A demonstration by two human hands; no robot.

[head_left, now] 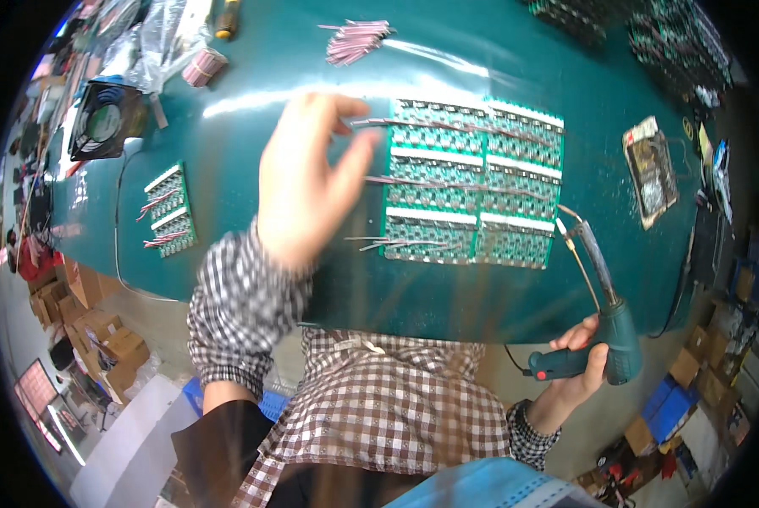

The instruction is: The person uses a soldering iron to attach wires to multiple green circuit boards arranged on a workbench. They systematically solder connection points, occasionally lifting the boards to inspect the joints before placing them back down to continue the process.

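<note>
Fingers [360, 159] of the left hand [301, 178] are slightly blurred, the thumb and forefinger curved with a clear gap between them, and whether they touch the wire ends lying by that gap cannot be told, while those of the right hand [584, 356] are wrapped round a handle. Under everything spreads the dark green table [227, 182], shiny along its far part. On its middle, just right of the left hand, lies the panel of circuit boards [447, 201], flat, in two columns with white strips running across. Next in size comes the green soldering gun [623, 345], held in the right hand near the front edge, its two thin tips slanting up to just beside the panel's right side. Toward the far left sits a black square fan [105, 120]. A grimy rectangular block [651, 172] lies well right of the panel, and a smaller circuit board [170, 212] with pink wires on it lies well left of the left hand. Beyond the panel rests a loose pink wire bundle [358, 42]. Thinnest of all, the wires [434, 124] cross the panel in three rows, their ends sticking out past its left edge
</note>
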